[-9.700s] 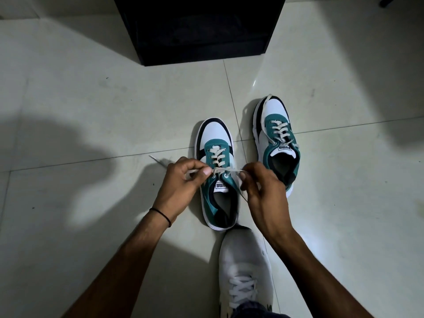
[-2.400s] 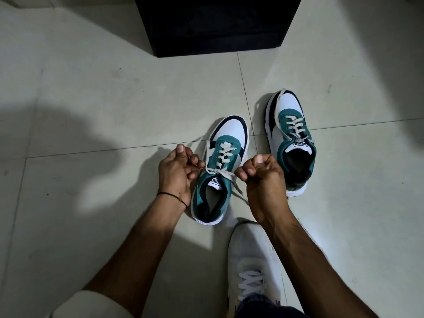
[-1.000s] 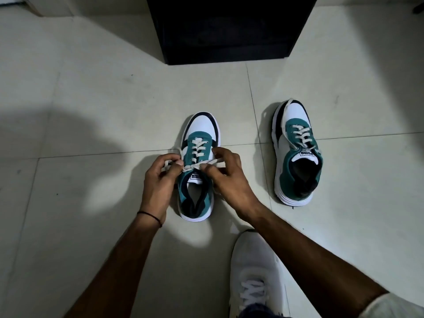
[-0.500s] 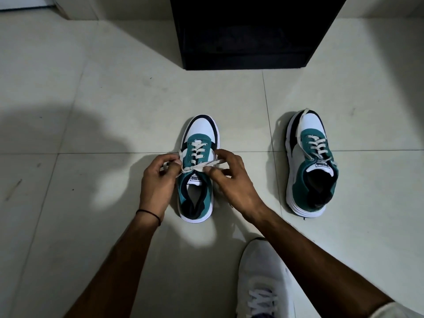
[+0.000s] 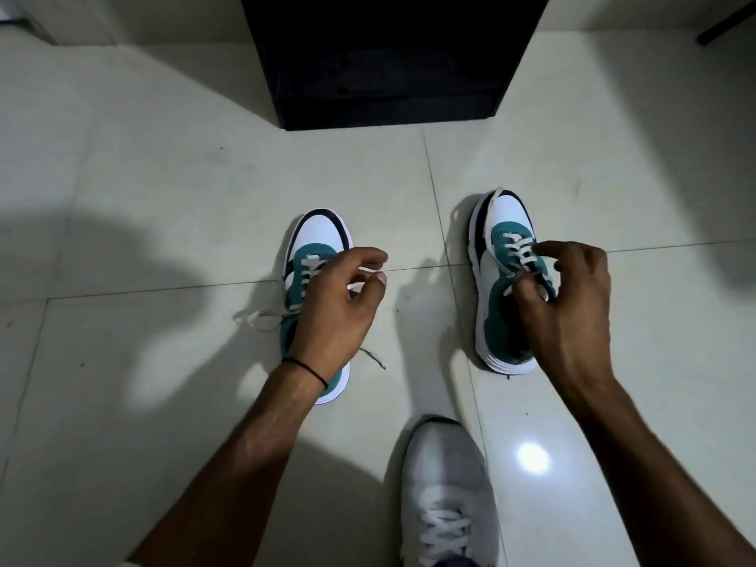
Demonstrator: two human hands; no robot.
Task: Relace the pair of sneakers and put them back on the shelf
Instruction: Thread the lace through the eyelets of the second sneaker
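Two sneakers stand apart on the tiled floor, the left sneaker under the left hand, the right sneaker under the right hand. A cabinet stands beyond; a worn shoe nearest.

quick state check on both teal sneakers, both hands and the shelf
left teal sneaker: on the floor, laced, lace ends loose at its side
right teal sneaker: on the floor, laced, lace being handled
left hand: open, holding nothing
right hand: fingers pinching the right sneaker's lace
black shelf: too dark to see inside
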